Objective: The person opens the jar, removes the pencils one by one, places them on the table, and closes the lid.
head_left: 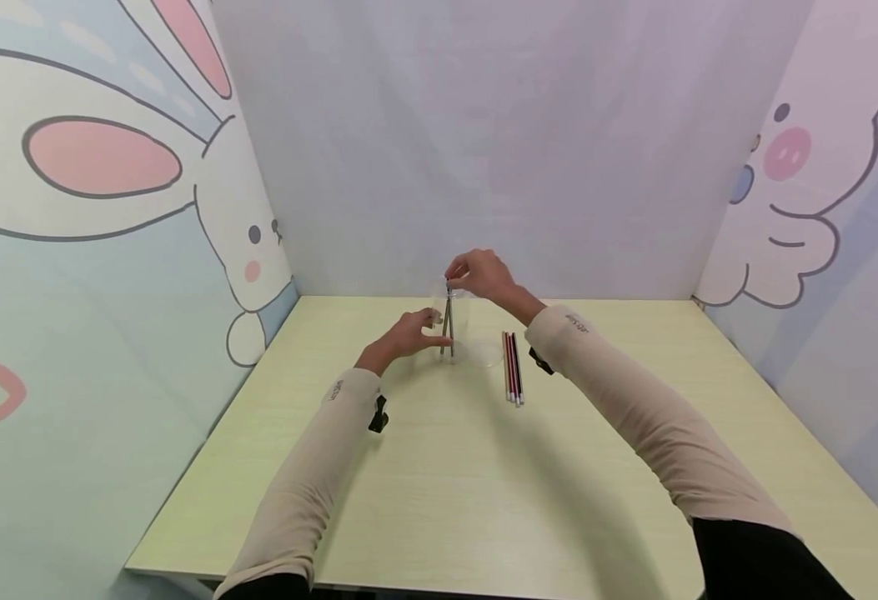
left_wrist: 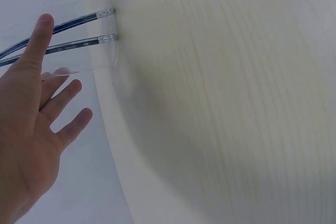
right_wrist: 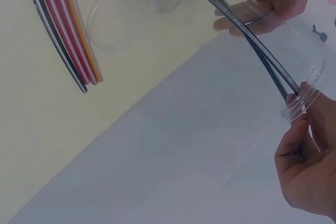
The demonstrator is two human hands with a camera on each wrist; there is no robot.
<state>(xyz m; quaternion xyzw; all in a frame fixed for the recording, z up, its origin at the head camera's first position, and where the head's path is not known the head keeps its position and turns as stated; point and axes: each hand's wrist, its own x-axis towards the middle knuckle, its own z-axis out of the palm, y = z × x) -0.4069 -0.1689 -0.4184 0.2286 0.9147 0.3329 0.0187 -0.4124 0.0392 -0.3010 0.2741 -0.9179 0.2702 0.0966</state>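
A clear jar (head_left: 462, 321) stands near the back edge of the table, with two dark pencils (left_wrist: 79, 44) leaning inside. My left hand (head_left: 407, 335) holds the jar's side, thumb across one face and a finger showing through the clear wall. Above the mouth, my right hand (head_left: 482, 273) has thumb and fingertips brought together at the top of one dark pencil, right at the rim (right_wrist: 315, 85). The lower ends of both pencils reach the jar's bottom.
A round clear lid (head_left: 485, 353) lies just right of the jar. Beyond it, several pencils (head_left: 512, 368) in black, red and orange lie side by side on the pale wooden table (head_left: 439, 500). A grey curtain (head_left: 499, 150) hangs behind, with cartoon-printed walls on both sides.
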